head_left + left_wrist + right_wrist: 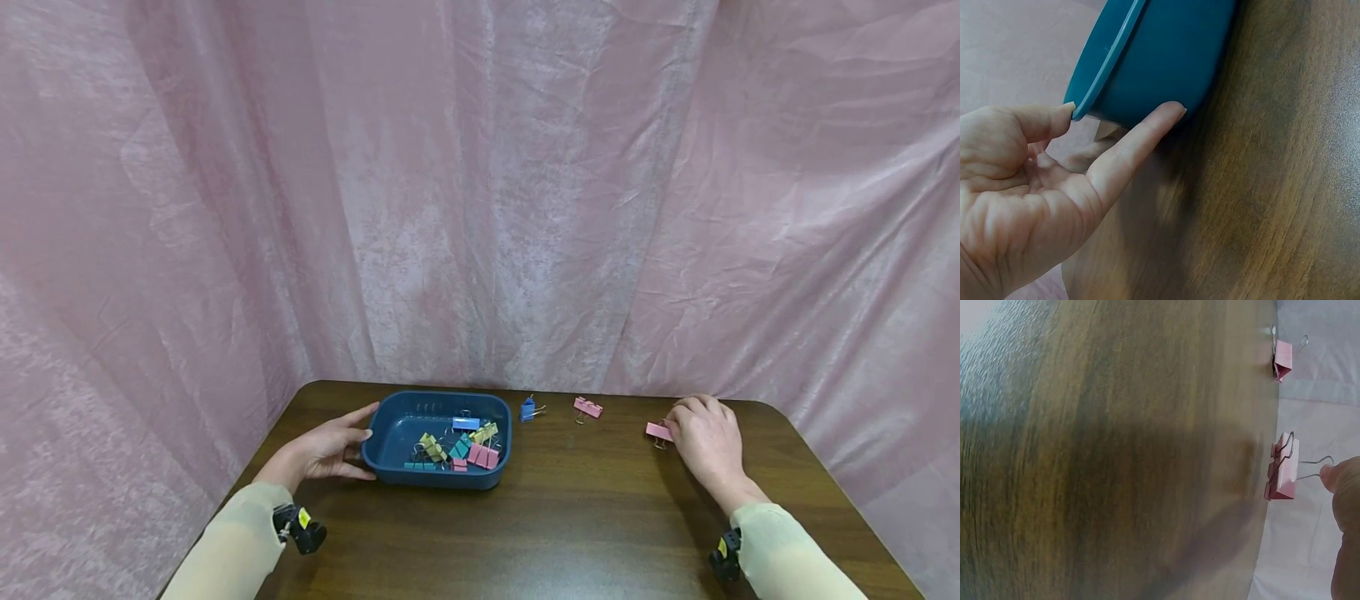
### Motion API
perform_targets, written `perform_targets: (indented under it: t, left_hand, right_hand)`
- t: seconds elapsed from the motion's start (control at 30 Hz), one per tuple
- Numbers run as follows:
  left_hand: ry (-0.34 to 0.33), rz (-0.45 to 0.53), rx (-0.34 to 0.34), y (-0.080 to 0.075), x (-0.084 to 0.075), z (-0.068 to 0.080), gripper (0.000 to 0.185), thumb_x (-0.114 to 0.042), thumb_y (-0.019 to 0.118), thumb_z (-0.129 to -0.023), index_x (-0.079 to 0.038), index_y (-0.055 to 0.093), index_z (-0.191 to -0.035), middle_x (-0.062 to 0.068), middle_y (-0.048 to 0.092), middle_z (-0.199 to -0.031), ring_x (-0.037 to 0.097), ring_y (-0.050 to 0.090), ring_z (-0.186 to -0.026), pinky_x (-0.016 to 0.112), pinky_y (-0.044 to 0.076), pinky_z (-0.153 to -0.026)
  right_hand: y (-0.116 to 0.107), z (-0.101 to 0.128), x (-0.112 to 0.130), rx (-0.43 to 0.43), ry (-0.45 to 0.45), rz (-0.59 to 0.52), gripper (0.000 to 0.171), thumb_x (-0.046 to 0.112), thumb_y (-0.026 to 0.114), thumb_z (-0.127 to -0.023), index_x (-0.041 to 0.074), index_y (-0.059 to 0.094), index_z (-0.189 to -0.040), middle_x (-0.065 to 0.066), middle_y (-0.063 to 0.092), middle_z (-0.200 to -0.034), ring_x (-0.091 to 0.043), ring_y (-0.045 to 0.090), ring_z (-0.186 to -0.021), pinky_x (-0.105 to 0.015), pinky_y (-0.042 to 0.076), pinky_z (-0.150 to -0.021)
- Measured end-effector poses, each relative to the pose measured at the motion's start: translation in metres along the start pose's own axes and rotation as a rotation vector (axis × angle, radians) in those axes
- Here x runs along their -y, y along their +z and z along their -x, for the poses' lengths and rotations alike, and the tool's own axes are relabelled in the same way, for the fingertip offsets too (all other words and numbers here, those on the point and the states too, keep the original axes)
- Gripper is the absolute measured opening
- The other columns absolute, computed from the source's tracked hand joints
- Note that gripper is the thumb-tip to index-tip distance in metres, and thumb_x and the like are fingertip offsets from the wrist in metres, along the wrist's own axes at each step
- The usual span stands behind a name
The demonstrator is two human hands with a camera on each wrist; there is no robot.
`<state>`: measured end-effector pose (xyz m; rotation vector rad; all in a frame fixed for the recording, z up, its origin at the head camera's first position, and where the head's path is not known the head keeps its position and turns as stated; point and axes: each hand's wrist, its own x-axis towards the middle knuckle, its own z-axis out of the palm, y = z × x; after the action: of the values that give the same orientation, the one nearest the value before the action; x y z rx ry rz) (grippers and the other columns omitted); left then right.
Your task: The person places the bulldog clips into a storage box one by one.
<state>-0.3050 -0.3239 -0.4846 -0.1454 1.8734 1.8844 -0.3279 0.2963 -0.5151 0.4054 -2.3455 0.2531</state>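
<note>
We record a dark brown wooden table (pixel 570 517) with rounded far corners, its grain running across and catching a dull sheen at the near edge. Pink crinkled fabric (pixel 480 183) hangs behind it and down both sides, closing off the room completely.

At the left, the left hand (pixel 324 450) lies against the near-left corner of a blue plastic tray (pixel 390 417). In the left wrist view the thumb tip meets the tray's rim and one straight finger (pixel 1147 128) presses its outer wall; the remaining fingers are loosely bent, and we see nothing enclosed in the palm. The tray stands flat on the table and holds a heap of binder clips (pixel 459 448) in yellow, teal, pink and blue.

Just right of the tray lies a blue clip (pixel 528 409), apart from it, and further right a pink clip (pixel 588 407), both near the far edge.

At the right, a second pink clip (pixel 658 431) rests on the table at the fingertips of the right hand (pixel 705 437). The right wrist view shows a fingertip (pixel 1335 475) touching its wire handle. The fingers are curled downward; we cannot tell whether they actually pinch the clip.
</note>
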Motion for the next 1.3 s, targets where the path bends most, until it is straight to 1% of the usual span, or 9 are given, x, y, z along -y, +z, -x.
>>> perform_targets:
  t: [0.17,0.27,0.37,0.67,0.93,1.17,1.3]
  left_hand:
    - [-0.002,0.002,0.002,-0.001,0.0,0.0,0.06,-0.008,0.036,-0.111,-0.023,0.015,-0.166,0.039,0.025,-0.155,0.058,0.045,-0.132,0.066,0.054,-0.085]
    - [-0.005,0.001,0.003,-0.001,0.0,0.0,0.06,-0.008,0.036,-0.111,-0.023,0.016,-0.166,0.039,0.024,-0.156,0.059,0.044,-0.132,0.066,0.054,-0.086]
    - [-0.003,-0.001,0.006,-0.001,0.0,-0.001,0.06,-0.008,0.037,-0.111,-0.023,0.015,-0.166,0.039,0.023,-0.156,0.059,0.044,-0.132,0.066,0.054,-0.086]
    - [-0.001,-0.007,0.0,-0.001,0.001,0.0,0.061,-0.008,0.037,-0.111,-0.023,0.015,-0.166,0.04,0.024,-0.156,0.058,0.045,-0.132,0.066,0.054,-0.086]
    - [-0.003,-0.015,-0.019,-0.001,0.002,0.0,0.062,-0.007,0.038,-0.111,-0.023,0.014,-0.166,0.039,0.023,-0.156,0.058,0.047,-0.13,0.065,0.055,-0.084]
    - [-0.003,-0.013,-0.005,-0.001,0.0,0.001,0.061,-0.008,0.037,-0.111,-0.022,0.015,-0.166,0.04,0.026,-0.154,0.055,0.051,-0.127,0.065,0.055,-0.086]
    - [-0.002,-0.007,0.001,-0.001,-0.001,0.001,0.061,-0.008,0.037,-0.111,-0.022,0.015,-0.166,0.04,0.026,-0.154,0.056,0.05,-0.128,0.065,0.054,-0.086]
  right_hand:
    - [-0.002,-0.005,0.005,-0.023,-0.013,-0.017,0.008,0.007,0.077,-0.081,0.011,0.071,-0.079,-0.011,0.071,-0.1,-0.037,0.058,-0.106,-0.057,0.044,-0.086]
    - [-0.005,-0.009,0.01,-0.044,-0.02,-0.028,0.009,0.006,0.078,-0.08,0.011,0.071,-0.079,-0.009,0.072,-0.099,-0.037,0.058,-0.105,-0.056,0.044,-0.084]
    - [-0.007,-0.014,0.015,-0.07,-0.031,-0.043,0.009,0.006,0.08,-0.079,0.011,0.072,-0.079,-0.008,0.072,-0.098,-0.036,0.058,-0.105,-0.055,0.044,-0.085]
    - [-0.012,-0.033,0.032,-0.152,-0.109,-0.111,0.005,0.008,0.078,-0.081,0.009,0.073,-0.082,-0.008,0.073,-0.099,-0.036,0.059,-0.109,-0.056,0.044,-0.092]
    - [-0.018,-0.045,0.05,-0.213,-0.173,-0.169,0.005,0.009,0.077,-0.079,0.009,0.074,-0.083,-0.009,0.074,-0.1,-0.038,0.06,-0.11,-0.055,0.043,-0.091]
    - [-0.023,-0.054,0.064,-0.226,-0.215,-0.205,0.006,0.008,0.078,-0.08,0.007,0.074,-0.084,-0.01,0.074,-0.1,-0.039,0.061,-0.11,-0.056,0.043,-0.095]
    - [-0.026,-0.058,0.07,-0.206,-0.219,-0.22,0.004,0.009,0.078,-0.083,0.008,0.075,-0.086,-0.01,0.074,-0.103,-0.039,0.061,-0.113,-0.054,0.041,-0.099]
